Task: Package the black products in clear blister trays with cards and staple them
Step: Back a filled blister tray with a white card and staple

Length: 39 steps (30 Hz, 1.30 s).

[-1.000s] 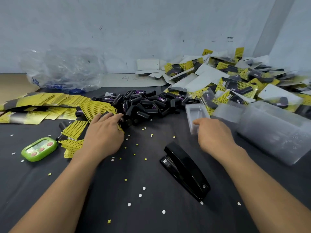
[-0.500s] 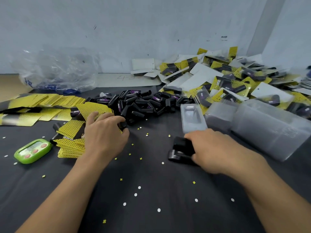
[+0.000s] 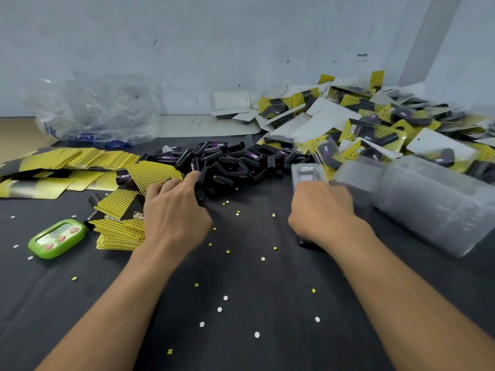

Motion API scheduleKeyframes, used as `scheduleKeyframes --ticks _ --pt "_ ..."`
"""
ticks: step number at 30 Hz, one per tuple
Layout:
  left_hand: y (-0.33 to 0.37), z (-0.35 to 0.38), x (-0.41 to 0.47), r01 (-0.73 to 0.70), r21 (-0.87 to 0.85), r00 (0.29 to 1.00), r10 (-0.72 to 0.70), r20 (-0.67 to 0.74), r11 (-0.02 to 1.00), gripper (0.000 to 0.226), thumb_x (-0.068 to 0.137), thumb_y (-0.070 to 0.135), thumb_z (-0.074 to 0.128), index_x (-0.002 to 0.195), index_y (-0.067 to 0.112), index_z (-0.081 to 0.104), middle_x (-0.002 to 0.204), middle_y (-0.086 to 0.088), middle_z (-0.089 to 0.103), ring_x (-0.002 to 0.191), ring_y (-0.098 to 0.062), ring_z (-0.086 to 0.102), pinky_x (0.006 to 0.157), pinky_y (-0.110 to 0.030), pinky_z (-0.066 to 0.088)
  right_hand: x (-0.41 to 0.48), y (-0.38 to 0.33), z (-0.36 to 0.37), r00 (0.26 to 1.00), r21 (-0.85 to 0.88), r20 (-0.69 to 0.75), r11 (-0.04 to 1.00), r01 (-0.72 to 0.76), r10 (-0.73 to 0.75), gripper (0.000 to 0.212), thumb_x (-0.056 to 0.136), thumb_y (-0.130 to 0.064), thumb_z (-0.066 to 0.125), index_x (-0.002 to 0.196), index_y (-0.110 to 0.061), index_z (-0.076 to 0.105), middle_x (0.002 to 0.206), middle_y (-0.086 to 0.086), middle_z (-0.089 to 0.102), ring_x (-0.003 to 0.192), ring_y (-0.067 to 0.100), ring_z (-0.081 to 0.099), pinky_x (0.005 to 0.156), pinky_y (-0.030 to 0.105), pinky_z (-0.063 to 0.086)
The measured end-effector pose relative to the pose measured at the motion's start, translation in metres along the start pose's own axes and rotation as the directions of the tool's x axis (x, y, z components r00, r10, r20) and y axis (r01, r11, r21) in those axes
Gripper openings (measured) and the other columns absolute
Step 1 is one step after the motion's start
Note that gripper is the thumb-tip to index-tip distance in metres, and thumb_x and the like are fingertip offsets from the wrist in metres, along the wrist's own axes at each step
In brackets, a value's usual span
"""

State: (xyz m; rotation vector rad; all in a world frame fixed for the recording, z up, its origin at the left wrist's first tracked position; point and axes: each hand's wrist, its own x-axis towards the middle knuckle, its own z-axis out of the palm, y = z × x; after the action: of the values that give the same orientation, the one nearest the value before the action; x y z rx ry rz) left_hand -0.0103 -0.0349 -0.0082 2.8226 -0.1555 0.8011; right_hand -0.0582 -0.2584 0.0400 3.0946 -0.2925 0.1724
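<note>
My left hand point(image 3: 174, 218) curls at the near edge of the black products point(image 3: 230, 164); my right hand point(image 3: 321, 212) covers the stapler point(image 3: 304, 241). I cannot tell either grip. A clear blister tray point(image 3: 305, 171) lies just beyond the right hand, and stacked trays point(image 3: 428, 199) lie to its right.

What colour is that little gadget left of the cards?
The gadget is bright green with pinkish-red buttons; head view.
</note>
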Motion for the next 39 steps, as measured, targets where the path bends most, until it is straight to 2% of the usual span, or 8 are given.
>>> scheduleKeyframes --ticks 3,7,18,23,31,33,37,39 --pt "0.003 0.001 -0.002 -0.024 -0.031 1.000 0.024 -0.016 0.999 0.068 0.073 0.011 0.068 0.140 0.020 0.061 0.121 -0.008 0.074 0.124 -0.023 0.060 0.107 -0.032 0.025 0.009 -0.004 0.010 1.000 0.090 -0.017 0.996 -0.014 0.015 0.022 0.086 -0.011 0.063 0.089 -0.018 0.042 0.070 -0.001 0.033 0.068 0.023 0.043 0.056 0.030 0.032" --pt "0.008 0.001 -0.004 -0.056 -0.045 0.998 0.054 -0.036 0.997 0.060 0.067 0.006 0.072 0.126 0.016 0.072 0.113 -0.009 0.077 0.117 -0.026 0.064 0.103 -0.032 0.026 0.017 -0.001 0.010 0.996 0.080 -0.048 0.994 -0.074 0.078 0.020 0.087 -0.015 0.061 0.092 -0.019 0.042 0.071 0.000 0.033 0.077 0.025 0.043 0.069 0.035 0.035" --pt "0.015 -0.004 -0.006 -0.091 -0.044 0.994 0.087 -0.070 0.995 0.056 0.060 0.003 0.078 0.116 0.013 0.077 0.102 -0.012 0.078 0.101 -0.031 0.069 0.095 -0.032 0.029 0.009 0.003 0.004 1.000 0.057 0.005 0.998 0.006 -0.006 0.016 0.093 -0.013 0.060 0.093 -0.019 0.046 0.072 -0.002 0.035 0.076 0.024 0.043 0.066 0.035 0.032" --pt "0.016 -0.004 -0.009 -0.100 -0.053 0.993 0.096 -0.075 0.994 0.056 0.061 0.003 0.078 0.116 0.011 0.077 0.101 -0.011 0.079 0.103 -0.030 0.070 0.096 -0.032 0.029 0.009 0.001 -0.001 0.983 0.064 -0.180 0.998 -0.023 0.034 0.021 0.090 -0.007 0.059 0.091 -0.022 0.045 0.082 0.002 0.046 0.077 0.028 0.051 0.063 0.034 0.031" --pt "0.014 -0.002 -0.008 -0.104 -0.044 0.990 0.099 -0.096 0.994 0.053 0.061 0.002 0.077 0.113 0.013 0.078 0.097 -0.011 0.078 0.100 -0.029 0.070 0.098 -0.033 0.030 0.020 0.006 0.001 0.876 0.202 -0.429 0.969 -0.146 0.221 0.012 0.095 -0.018 0.065 0.091 -0.025 0.073 0.076 -0.002 0.069 0.067 0.023 0.045 0.070 0.031 0.031" --pt "0.013 -0.001 -0.007 -0.113 -0.039 0.987 0.108 -0.121 0.993 0.051 0.061 0.003 0.075 0.112 0.013 0.079 0.096 -0.011 0.078 0.100 -0.029 0.070 0.097 -0.033 0.030 0.020 0.010 -0.002 0.909 0.231 -0.368 0.966 -0.114 0.195 0.006 0.088 -0.024 0.075 0.083 -0.026 0.073 0.074 -0.005 0.069 0.069 0.021 0.050 0.075 0.031 0.038" --pt "0.012 0.000 -0.007 -0.126 -0.037 0.981 0.119 -0.150 0.991 0.050 0.061 0.006 0.069 0.110 0.012 0.079 0.094 -0.011 0.078 0.098 -0.029 0.069 0.096 -0.033 0.031 0.015 0.014 -0.009 0.987 0.379 -0.058 0.918 -0.118 0.151 0.018 0.068 -0.034 0.089 0.071 -0.029 0.072 0.078 -0.011 0.071 0.085 0.017 0.063 0.088 0.039 0.053" --pt "0.012 0.001 -0.007 -0.109 -0.051 0.984 0.100 -0.149 0.993 0.052 0.060 0.002 0.075 0.111 0.013 0.079 0.096 -0.012 0.078 0.099 -0.030 0.067 0.096 -0.033 0.031 0.016 0.018 -0.009 0.981 0.437 -0.109 0.894 -0.098 0.161 0.009 0.080 -0.026 0.080 0.075 -0.031 0.074 0.085 -0.008 0.074 0.092 0.021 0.066 0.090 0.043 0.054"
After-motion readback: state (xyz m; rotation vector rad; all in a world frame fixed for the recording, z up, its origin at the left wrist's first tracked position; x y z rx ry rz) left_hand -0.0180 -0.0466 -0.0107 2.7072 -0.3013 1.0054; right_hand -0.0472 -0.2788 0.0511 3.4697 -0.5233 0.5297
